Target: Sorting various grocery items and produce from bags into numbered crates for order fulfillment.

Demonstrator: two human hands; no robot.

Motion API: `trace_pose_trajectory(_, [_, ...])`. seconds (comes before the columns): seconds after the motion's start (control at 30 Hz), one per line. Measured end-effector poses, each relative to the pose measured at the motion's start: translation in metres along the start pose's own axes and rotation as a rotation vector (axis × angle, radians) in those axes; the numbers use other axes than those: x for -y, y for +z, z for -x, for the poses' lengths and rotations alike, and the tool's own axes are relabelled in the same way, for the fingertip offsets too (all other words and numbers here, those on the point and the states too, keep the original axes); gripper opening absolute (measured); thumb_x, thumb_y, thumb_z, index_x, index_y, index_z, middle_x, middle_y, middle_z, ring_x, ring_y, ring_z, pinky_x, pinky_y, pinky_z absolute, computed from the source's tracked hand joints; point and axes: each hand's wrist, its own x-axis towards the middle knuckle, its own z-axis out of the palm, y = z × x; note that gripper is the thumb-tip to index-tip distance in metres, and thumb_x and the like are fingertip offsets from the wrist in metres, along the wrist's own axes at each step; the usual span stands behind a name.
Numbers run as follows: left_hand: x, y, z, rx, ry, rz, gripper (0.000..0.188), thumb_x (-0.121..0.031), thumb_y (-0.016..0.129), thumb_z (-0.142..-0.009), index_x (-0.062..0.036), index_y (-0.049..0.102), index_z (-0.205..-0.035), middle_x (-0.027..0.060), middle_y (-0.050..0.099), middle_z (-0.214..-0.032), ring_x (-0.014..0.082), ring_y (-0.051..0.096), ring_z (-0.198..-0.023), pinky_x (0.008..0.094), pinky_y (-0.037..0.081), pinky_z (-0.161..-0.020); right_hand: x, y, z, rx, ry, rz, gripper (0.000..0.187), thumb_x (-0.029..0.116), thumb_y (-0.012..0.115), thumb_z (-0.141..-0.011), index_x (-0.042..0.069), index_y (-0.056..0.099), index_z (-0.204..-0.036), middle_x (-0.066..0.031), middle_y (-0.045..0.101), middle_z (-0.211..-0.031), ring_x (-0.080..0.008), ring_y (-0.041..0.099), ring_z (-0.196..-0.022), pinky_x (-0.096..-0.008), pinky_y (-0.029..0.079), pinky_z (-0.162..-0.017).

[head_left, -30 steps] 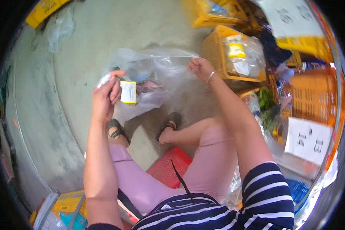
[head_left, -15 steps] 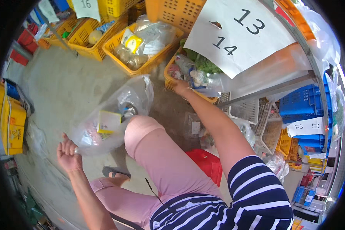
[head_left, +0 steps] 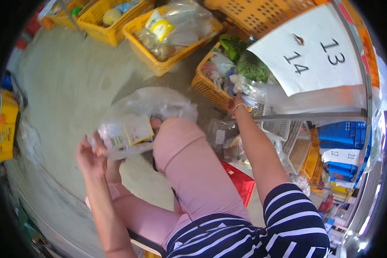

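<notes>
My left hand [head_left: 91, 157] is closed with curled fingers on the edge of a clear plastic bag [head_left: 152, 99], which hangs in front of my raised knee. Inside the bag are a flat package with a yellow border [head_left: 138, 130] and other packed goods. With the arm stretched out, my right hand [head_left: 236, 102] reaches the near right side of a yellow crate [head_left: 213, 92]. Its fingers meet the bagged goods there and are too blurred to read. Leafy greens [head_left: 252, 66], round white pieces and wrapped packs fill that crate.
Another yellow crate [head_left: 159, 68] with plastic-wrapped goods stands farther left. A metal rack bar [head_left: 309, 116] and a large paper sign [head_left: 309, 51] overhang my right arm. White baskets [head_left: 294, 148], blue crates [head_left: 342, 135] and a red container [head_left: 241, 182] are at the right.
My right hand has gone from the crate's left side to the goods at its near right side. My left hand and the bag have shifted slightly right. The whole view has turned.
</notes>
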Motion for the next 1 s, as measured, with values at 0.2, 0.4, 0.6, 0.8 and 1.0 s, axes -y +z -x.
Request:
trace_pose_trajectory(0.2, [-0.017,-0.011,-0.036,0.431,0.015,0.319,0.026,-0.009,0.050,-0.084,0.0069,0.041,-0.102,0.0068,0.045,-0.078,0.0098,0.036,-0.056,0.0220,0.029,-0.045,0.047,0.002,0.046,0.050,-0.242,0.080,0.026,0.030,0.061,-0.082,0.015,0.047,-0.066,0.0013,0.040,-0.050,-0.0116,0.040,-0.042,-0.0238,0.032,-0.036])
trace_pose_trajectory(0.4, [-0.011,-0.016,-0.050,0.529,0.024,0.352,0.027,-0.008,0.047,-0.085,0.0053,0.043,-0.108,0.0045,0.041,-0.072,0.0084,0.035,-0.051,0.0207,0.028,-0.041,0.011,0.003,0.249,0.446,-0.556,0.439,0.019,0.021,0.064,-0.080,0.012,0.049,-0.070,0.0035,0.041,-0.057,-0.0074,0.038,-0.045,-0.0196,0.028,-0.040])
trace_pose_trajectory(0.6, [0.006,-0.021,-0.015,0.740,-0.104,0.525,0.037,-0.011,0.044,-0.089,0.0043,0.042,-0.122,0.0030,0.038,-0.068,0.0086,0.034,-0.046,0.0212,0.028,-0.040,-0.045,0.068,0.337,0.658,-0.430,0.921,0.018,0.025,0.061,-0.079,0.010,0.055,-0.073,0.0020,0.048,-0.060,-0.0073,0.040,-0.045,-0.0220,0.031,-0.039])
trace_pose_trajectory(0.8, [0.001,-0.012,-0.024,0.701,-0.026,0.386,0.040,-0.016,0.046,-0.089,0.0042,0.041,-0.124,0.0035,0.039,-0.068,0.0088,0.034,-0.046,0.0203,0.029,-0.040,-0.134,0.108,0.129,0.718,-0.280,1.264,0.019,0.026,0.058,-0.081,0.008,0.061,-0.086,-0.0044,0.058,-0.071,-0.0173,0.054,-0.060,-0.0303,0.043,-0.053])
trace_pose_trajectory(1.0, [-0.031,-0.022,-0.047,0.494,0.117,0.371,0.047,-0.017,0.048,-0.088,0.0137,0.037,-0.122,0.0044,0.042,-0.069,0.0086,0.035,-0.048,0.0204,0.029,-0.041,-0.098,0.122,0.108,0.415,-1.244,1.740,0.051,0.032,0.053,-0.085,-0.002,0.043,-0.122,-0.0213,0.053,-0.118,-0.0364,0.051,-0.110,-0.0396,0.038,-0.098])
